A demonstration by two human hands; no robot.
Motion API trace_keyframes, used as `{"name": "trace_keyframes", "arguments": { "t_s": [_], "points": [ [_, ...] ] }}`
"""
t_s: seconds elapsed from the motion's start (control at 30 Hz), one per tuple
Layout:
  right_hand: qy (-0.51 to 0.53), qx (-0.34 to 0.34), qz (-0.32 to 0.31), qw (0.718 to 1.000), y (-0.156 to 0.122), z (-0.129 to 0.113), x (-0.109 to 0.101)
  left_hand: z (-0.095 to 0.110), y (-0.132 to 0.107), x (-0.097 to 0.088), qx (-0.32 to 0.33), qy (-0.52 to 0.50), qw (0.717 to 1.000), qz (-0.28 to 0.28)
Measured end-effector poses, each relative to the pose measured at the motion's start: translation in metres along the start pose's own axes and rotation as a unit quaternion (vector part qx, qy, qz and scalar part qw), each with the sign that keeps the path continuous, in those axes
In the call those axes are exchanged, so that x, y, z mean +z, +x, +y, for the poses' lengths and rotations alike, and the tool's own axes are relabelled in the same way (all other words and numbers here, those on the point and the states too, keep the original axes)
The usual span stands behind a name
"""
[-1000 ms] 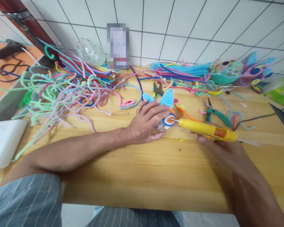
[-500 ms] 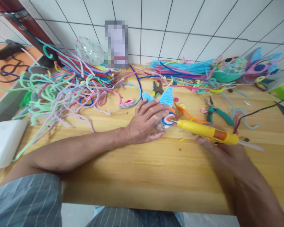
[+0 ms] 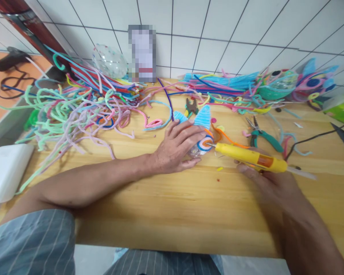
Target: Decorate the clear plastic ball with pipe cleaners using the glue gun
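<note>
My left hand (image 3: 176, 147) lies over a small craft figure (image 3: 204, 143) made of a clear ball with a blue, white and orange coiled disc and light blue fuzzy ears (image 3: 203, 116). Its fingers curl around the figure and pin it to the wooden table (image 3: 166, 206). My right hand (image 3: 271, 183) grips a yellow glue gun (image 3: 250, 157) from below. The gun's metal tip touches the coiled disc on the figure's right side.
A big tangle of coloured pipe cleaners (image 3: 74, 110) covers the table's left and back. Green-handled pliers (image 3: 262, 135) lie right of the figure, small cutters (image 3: 191, 107) behind it. A white box (image 3: 5, 170) sits at the left edge. A black cord (image 3: 318, 135) trails right.
The glue gun's tip has stayed on the coiled disc, with the gun shifting only slightly. My left hand has not moved.
</note>
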State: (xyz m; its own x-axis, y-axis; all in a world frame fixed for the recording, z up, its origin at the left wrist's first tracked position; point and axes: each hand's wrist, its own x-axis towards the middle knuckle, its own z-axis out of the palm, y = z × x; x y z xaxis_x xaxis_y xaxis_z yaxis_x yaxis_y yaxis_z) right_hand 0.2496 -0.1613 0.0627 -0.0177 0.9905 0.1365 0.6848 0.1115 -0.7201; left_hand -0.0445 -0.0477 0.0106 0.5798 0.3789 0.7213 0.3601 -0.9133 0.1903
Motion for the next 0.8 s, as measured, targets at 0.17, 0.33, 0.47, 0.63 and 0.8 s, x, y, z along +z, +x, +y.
{"name": "trace_keyframes", "arguments": {
  "t_s": [0.17,0.33,0.47,0.63,0.8],
  "points": [
    [-0.007,0.018,-0.004,1.000,-0.001,0.002,-0.001,0.001,0.000,0.000,-0.004,0.006,1.000,-0.004],
    [0.011,0.020,-0.014,1.000,0.000,0.000,-0.002,0.000,0.000,-0.001,-0.029,0.009,0.999,-0.041],
    [0.007,0.006,-0.012,1.000,0.003,-0.005,-0.003,0.001,-0.001,-0.001,-0.037,0.006,0.998,-0.051],
    [0.006,-0.010,-0.018,1.000,0.003,-0.009,-0.001,0.000,0.000,-0.001,-0.032,0.009,0.998,-0.049],
    [-0.013,-0.017,-0.010,1.000,0.002,-0.008,-0.001,0.000,0.000,-0.001,-0.014,0.012,0.999,-0.030]
  ]
}}
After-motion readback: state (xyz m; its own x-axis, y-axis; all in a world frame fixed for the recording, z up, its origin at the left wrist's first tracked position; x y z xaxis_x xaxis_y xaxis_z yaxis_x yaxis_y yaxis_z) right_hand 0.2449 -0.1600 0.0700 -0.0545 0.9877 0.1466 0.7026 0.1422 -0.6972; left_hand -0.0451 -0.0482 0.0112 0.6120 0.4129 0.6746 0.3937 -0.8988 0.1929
